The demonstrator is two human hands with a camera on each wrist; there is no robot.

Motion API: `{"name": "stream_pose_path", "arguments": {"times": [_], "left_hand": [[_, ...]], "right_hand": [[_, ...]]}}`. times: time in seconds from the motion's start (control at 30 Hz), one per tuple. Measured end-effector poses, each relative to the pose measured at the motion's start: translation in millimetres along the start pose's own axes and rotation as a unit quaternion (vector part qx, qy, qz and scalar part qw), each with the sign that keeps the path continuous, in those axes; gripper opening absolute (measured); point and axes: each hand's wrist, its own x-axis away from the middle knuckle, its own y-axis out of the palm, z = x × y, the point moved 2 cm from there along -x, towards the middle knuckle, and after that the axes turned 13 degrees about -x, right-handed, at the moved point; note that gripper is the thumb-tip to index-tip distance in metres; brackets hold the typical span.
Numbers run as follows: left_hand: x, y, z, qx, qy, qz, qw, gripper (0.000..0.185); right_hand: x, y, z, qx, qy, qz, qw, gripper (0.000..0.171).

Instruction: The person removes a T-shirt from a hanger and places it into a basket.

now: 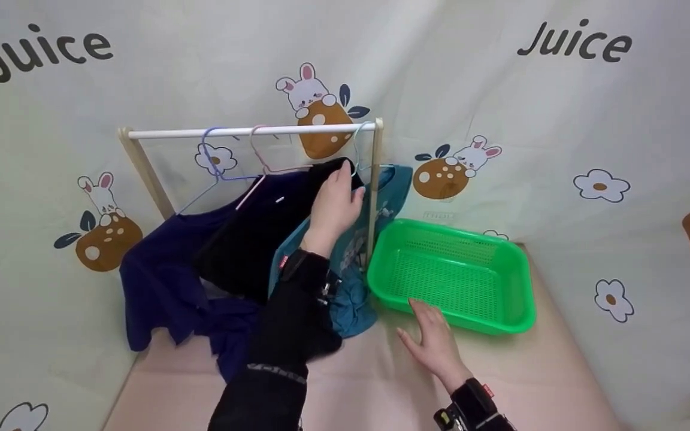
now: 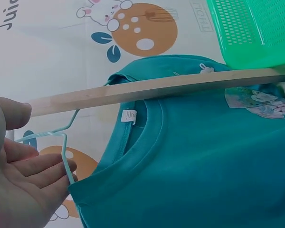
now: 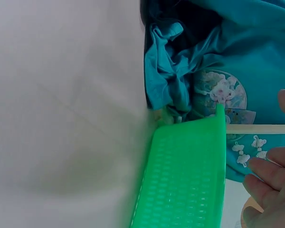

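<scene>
My left hand (image 1: 334, 206) is raised at the right end of the rack, beside the mint-green hanger (image 2: 65, 154). In the left wrist view its thumb and fingers are spread apart, with the fingertips right at the hanger's wire. The hanger hooks over the white rod, and a teal shirt (image 2: 204, 152) hangs from it behind and around the wooden post (image 2: 152, 89). Low at the front, my right hand (image 1: 435, 344) has its fingers extended and holds nothing. Its fingertips overlap the near rim of the green basket (image 1: 518, 326) in the head view.
The white rod (image 1: 183, 133) of the rack also carries a blue hanger (image 1: 206, 154) with a navy garment (image 1: 159, 263) and a pink hanger (image 1: 255, 143) with a black garment (image 1: 243, 251). A pale pink surface (image 1: 369, 383) lies underneath; a printed curtain (image 1: 650, 120) surrounds everything.
</scene>
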Motion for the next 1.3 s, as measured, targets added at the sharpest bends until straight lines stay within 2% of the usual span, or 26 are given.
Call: {"name": "stream_pose_path", "arguments": {"times": [0.17, 0.23, 0.3, 0.37, 0.47, 0.67, 0.8, 0.9, 1.07, 1.3], "left_hand": [[-4.4, -1.7, 1.3, -0.032, -0.014, -0.029, 0.999, 0.058], [-6.6, -2.2, -0.4, -0.017, -0.023, -0.031, 0.9991, 0.055], [-8.2, -2.4, -4.2, 0.02, -0.04, -0.025, 0.9987, 0.051], [-8.3, -3.8, -8.7, 0.053, -0.058, -0.01, 0.9969, 0.047], [-5.6, -8.7, -16.2, 0.083, -0.076, 0.029, 0.9932, 0.042], [2.3, -24.8, -32.4, 0.045, -0.085, 0.118, 0.9884, 0.031], [8.3, -31.9, -46.9, 0.029, -0.134, 0.149, 0.9792, 0.026], [15.1, -32.6, -58.1, 0.04, -0.173, 0.171, 0.9691, 0.024], [33.4, -22.1, -72.9, 0.054, -0.196, 0.196, 0.9594, 0.024], [62.9, 6.5, -88.3, 0.036, -0.174, 0.24, 0.9542, 0.02]], "right_hand": [[-6.5, 4.1, -4.9, -0.003, -0.018, 0.001, 1.0, 0.065], [-9.0, 5.0, -6.8, -0.005, -0.019, -0.003, 1.0, 0.065], [-11.0, 5.3, -8.6, -0.007, -0.018, -0.007, 1.0, 0.064], [-12.3, 4.4, -9.9, -0.011, -0.015, -0.009, 1.0, 0.064], [-12.8, 1.9, -10.9, -0.016, -0.01, -0.007, 1.0, 0.063], [-11.7, -3.6, -9.6, -0.017, -0.006, 0.0, 1.0, 0.062], [-10.1, -4.8, -8.3, -0.016, -0.009, 0.001, 1.0, 0.063], [-8.8, -5.4, -7.0, -0.013, -0.01, 0.003, 1.0, 0.063], [-7.1, -6.9, -5.3, -0.016, -0.002, 0.008, 1.0, 0.064], [-2.9, -7.1, -2.4, -0.016, 0.005, 0.008, 1.0, 0.063]]}}
